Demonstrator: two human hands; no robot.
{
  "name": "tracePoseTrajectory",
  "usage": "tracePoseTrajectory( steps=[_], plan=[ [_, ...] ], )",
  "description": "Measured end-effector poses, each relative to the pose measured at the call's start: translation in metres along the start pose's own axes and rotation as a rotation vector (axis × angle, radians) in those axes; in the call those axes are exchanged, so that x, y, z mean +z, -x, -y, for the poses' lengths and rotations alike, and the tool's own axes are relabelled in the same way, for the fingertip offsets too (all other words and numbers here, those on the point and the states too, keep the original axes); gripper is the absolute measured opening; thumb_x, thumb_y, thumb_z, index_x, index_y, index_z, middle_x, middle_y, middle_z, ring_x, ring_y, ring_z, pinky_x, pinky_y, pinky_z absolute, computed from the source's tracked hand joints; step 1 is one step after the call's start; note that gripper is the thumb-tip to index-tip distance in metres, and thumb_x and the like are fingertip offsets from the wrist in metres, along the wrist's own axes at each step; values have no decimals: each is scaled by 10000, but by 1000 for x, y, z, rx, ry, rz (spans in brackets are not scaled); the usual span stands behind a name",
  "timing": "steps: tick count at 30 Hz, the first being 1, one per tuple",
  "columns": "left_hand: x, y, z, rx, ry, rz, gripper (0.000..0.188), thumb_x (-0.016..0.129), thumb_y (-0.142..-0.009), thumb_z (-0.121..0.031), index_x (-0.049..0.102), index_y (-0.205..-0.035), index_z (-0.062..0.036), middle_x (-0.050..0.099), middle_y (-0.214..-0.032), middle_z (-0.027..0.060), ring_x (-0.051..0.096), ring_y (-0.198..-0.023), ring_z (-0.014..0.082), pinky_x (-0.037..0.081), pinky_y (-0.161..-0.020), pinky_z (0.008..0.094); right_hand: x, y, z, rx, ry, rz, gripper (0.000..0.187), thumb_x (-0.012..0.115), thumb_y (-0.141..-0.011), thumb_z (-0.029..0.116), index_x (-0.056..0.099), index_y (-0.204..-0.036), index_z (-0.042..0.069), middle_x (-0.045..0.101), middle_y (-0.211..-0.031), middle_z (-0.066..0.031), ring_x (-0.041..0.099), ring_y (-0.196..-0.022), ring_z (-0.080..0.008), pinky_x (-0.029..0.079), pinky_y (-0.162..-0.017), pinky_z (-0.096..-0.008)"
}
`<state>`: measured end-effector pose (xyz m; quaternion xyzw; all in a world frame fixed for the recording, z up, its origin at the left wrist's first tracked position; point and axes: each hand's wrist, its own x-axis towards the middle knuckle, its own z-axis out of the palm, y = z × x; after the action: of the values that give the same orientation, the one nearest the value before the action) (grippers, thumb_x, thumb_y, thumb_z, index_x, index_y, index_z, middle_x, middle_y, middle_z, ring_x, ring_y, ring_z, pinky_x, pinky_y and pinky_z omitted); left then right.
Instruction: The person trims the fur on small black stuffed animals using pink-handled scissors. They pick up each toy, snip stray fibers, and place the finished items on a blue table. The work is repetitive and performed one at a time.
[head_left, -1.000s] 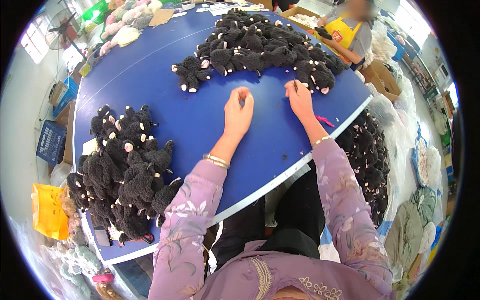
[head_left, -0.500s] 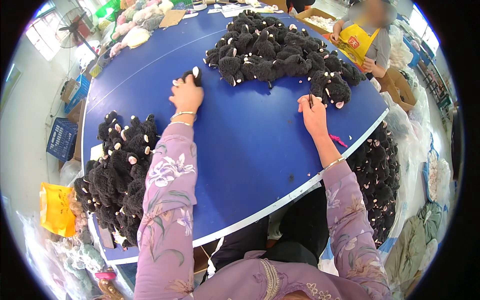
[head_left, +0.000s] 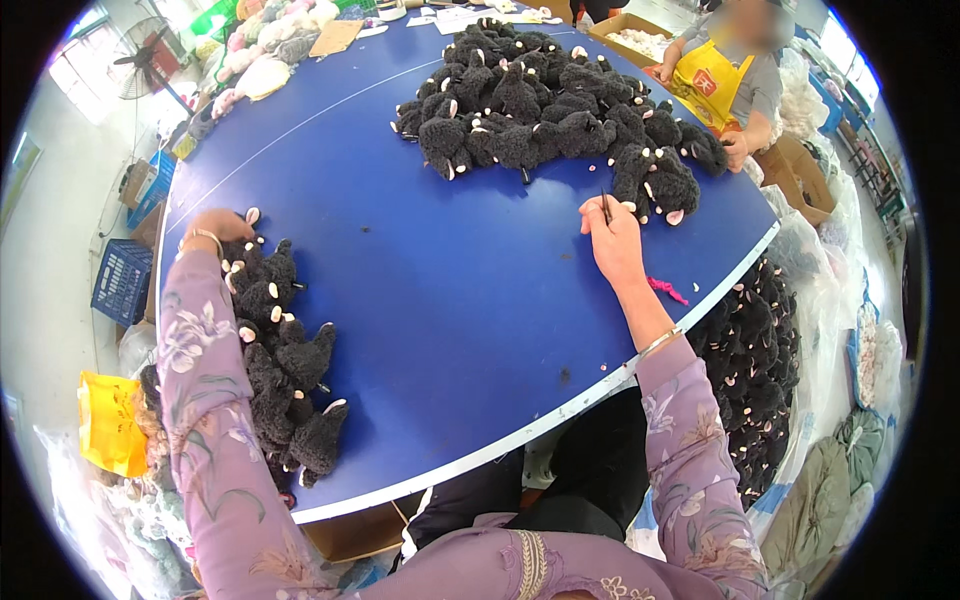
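While the right hand (head_left: 613,240) is staying close to where it was half a second ago, the left hand (head_left: 222,226) is now reaching over the left pile (head_left: 290,365), well away from its earlier place over the middle of the bench (head_left: 450,330). A black plush toy (head_left: 251,216) is showing a pale ear and a little dark fleece just beyond its fingers, at the far end of that pile. The fingers are bending downward over it, and whether they are gripping it I cannot tell (the hand itself is hiding the contact). The right hand is folding its fingers closed around a slim, dark, pointed tool (head_left: 605,207), near the toys at the right end of the far pile (head_left: 530,105). Beyond them, a co-worker's hand (head_left: 738,152) is hanging lower than before, close to that pile.

Both piles are showing curly, nubbly black fleece, rounded bodies and stubby limbs ending in smooth pale tips, with pinkish ears sticking out. Beneath them the bench is spreading smooth and blue, its pale border curving. A twisted, bright pink strand (head_left: 667,290) is lying near the right wrist, and lilac sleeves (head_left: 205,345), printed with flowers, are covering both forearms.
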<state>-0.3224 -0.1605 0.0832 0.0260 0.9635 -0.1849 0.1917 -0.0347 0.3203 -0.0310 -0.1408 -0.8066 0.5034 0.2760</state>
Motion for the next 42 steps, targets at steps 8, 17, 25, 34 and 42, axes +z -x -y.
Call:
tracePoseTrajectory(
  steps=[8,17,25,34,42],
  plan=[
    [-94,-71,-169,628,894,-594,754,512,-881,-580,479,-1332,24,502,-1344,228,463,-1269,329,347,-1063,357,-4,1,3,18,-15,-5,255,435,-987,178,583,-878,1,573,-690,-34,526,-676,-107,420,-651,-264],
    [-53,-41,-361,735,926,-358,785,482,-744,-758,606,-1260,-180,562,-1288,203,479,-1229,409,318,-1061,493,-1,1,0,43,-67,-71,278,411,-1002,203,578,-878,18,563,-694,-29,510,-672,-119,413,-665,-268],
    [-23,99,-396,801,1066,-368,637,455,-840,-661,660,-1160,-149,594,-1231,173,495,-1198,369,351,-1022,471,2,7,5,-18,-114,-401,332,639,-892,262,536,-1023,-26,571,-774,-60,543,-716,-136,464,-688,-301],
    [49,191,-342,872,1574,-800,330,547,-913,-282,632,-1050,6,633,-1055,179,584,-1017,341,432,-925,403,-26,81,23,42,-170,-313,384,668,-871,268,536,-1111,-1,597,-973,-91,579,-805,-163,480,-765,-305],
    [126,248,-314,823,1730,-553,265,586,-895,-140,585,-1122,-2,635,-1051,90,598,-952,147,490,-779,281,-28,116,43,-55,415,-64,374,678,-808,242,575,-1100,31,639,-1010,-153,636,-898,-270,487,-801,-342]
  ],
)
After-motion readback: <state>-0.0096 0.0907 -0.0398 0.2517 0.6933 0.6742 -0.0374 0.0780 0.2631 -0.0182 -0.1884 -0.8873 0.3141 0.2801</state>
